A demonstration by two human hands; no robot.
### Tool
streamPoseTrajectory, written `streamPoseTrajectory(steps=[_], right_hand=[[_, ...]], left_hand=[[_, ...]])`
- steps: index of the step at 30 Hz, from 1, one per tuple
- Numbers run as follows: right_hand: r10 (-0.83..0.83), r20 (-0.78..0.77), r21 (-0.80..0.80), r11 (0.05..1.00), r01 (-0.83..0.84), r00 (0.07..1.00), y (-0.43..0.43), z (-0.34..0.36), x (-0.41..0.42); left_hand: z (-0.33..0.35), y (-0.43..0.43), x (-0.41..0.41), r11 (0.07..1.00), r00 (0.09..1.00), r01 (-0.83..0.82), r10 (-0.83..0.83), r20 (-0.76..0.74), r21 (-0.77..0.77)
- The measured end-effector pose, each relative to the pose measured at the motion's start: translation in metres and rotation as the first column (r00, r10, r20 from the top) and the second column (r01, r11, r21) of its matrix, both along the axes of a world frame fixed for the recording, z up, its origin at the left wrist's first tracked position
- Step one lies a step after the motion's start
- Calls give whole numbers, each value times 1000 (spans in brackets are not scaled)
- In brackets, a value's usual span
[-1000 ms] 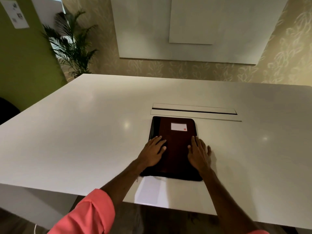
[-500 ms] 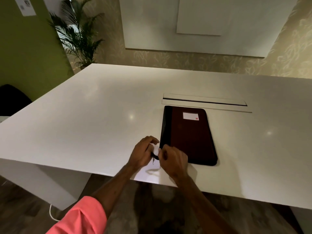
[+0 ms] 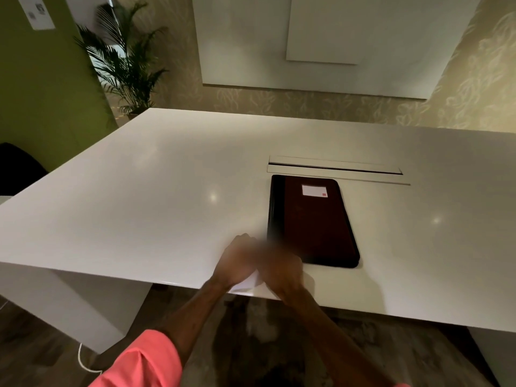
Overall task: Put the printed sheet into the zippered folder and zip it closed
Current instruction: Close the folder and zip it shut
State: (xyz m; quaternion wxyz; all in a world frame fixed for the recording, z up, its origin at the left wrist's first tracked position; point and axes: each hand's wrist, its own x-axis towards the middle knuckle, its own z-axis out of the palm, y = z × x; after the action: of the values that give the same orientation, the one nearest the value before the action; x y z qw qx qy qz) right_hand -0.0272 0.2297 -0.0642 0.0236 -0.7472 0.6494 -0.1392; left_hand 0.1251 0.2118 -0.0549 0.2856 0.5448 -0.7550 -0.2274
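Observation:
The zippered folder (image 3: 312, 219) lies closed and flat on the white table (image 3: 139, 205). It is dark brown with a black spine on its left and a small white label near its far end. My left hand (image 3: 237, 258) and my right hand (image 3: 280, 270) meet at its near left corner, both curled and blurred by motion. The blur hides what the fingers pinch. A piece of the white printed sheet (image 3: 248, 284) shows under and between my hands at the table's near edge. The rest of the sheet is hidden.
A long cable slot with a flap (image 3: 335, 167) is set into the table just beyond the folder. A potted palm (image 3: 125, 60) stands past the far left corner. A dark chair (image 3: 16, 169) sits at the left. The table edge runs right under my wrists.
My hands have left the folder's cover, where they lay flat, and come together at its near left corner. The view has shifted left. The folder has stayed put.

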Motion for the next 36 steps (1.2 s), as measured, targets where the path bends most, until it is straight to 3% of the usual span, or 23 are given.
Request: streamPoseTrajectory(steps=[18, 30, 36], right_hand=[[-96, 79, -12, 995, 98, 992, 8, 7, -4], [-353, 137, 10, 935, 355, 925, 21, 13, -97], [-385, 170, -23, 919, 394, 907, 33, 2, -106]], left_hand=[[-1, 4, 4, 991, 999, -12, 8, -32, -135], [1, 8, 2, 983, 976, -77, 108, 191, -165], [14, -5, -16, 946, 940, -236, 280, 194, -224]])
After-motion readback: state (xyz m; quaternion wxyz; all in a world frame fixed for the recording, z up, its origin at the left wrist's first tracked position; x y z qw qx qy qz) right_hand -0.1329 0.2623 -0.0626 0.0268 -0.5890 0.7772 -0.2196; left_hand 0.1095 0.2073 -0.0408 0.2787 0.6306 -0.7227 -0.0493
